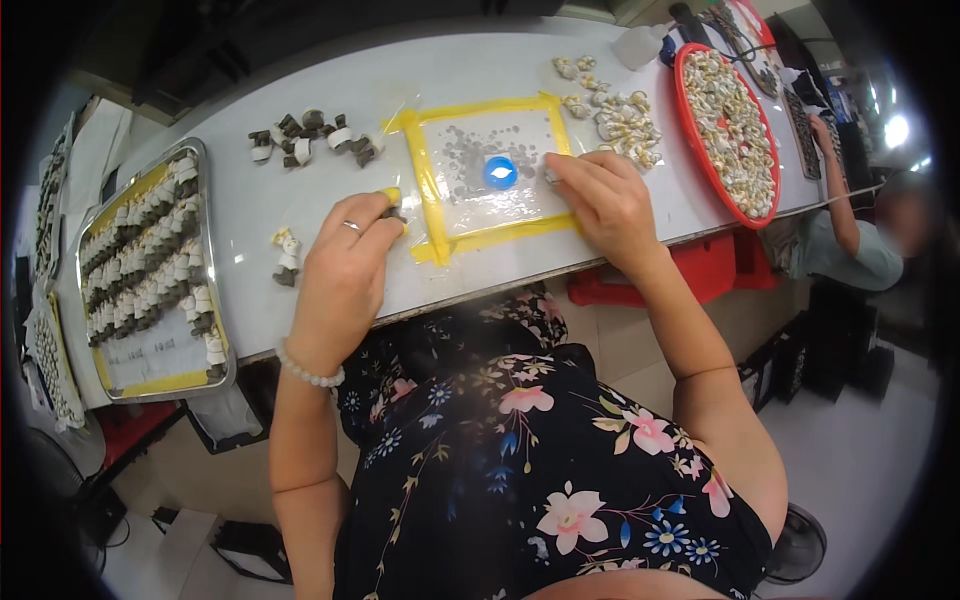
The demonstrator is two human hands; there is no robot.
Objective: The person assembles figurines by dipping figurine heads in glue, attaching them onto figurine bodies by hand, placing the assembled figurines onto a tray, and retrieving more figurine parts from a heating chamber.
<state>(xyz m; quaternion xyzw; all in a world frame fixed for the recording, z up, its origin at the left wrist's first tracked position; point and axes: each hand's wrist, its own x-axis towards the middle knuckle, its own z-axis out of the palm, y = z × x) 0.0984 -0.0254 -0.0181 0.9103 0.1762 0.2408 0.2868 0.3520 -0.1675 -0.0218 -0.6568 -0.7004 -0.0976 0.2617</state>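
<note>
My left hand (348,265) has yellow covers on two fingertips and pinches a small dark grey piece (396,213), mostly hidden by the fingers. My right hand (612,205) is closed at its fingertips on a small pale piece (551,175), its shape largely covered. Between the hands sits a round blue cap (489,181) with something white in it. It rests on a clear sheet (525,205) edged with yellow tape and spotted with grey marks. One small white-and-grey figurine (287,258) stands left of my left hand. Farther off lie several white-and-dark figurine bodies (300,150).
At the left, a metal tray (222,330) holds rows of small figurines. Small white-and-yellow pieces (627,125) lie loose at the right, beside a red round tray (690,140) full of similar ones. A translucent container (637,47) stands behind. Another person (850,245) sits at the far right.
</note>
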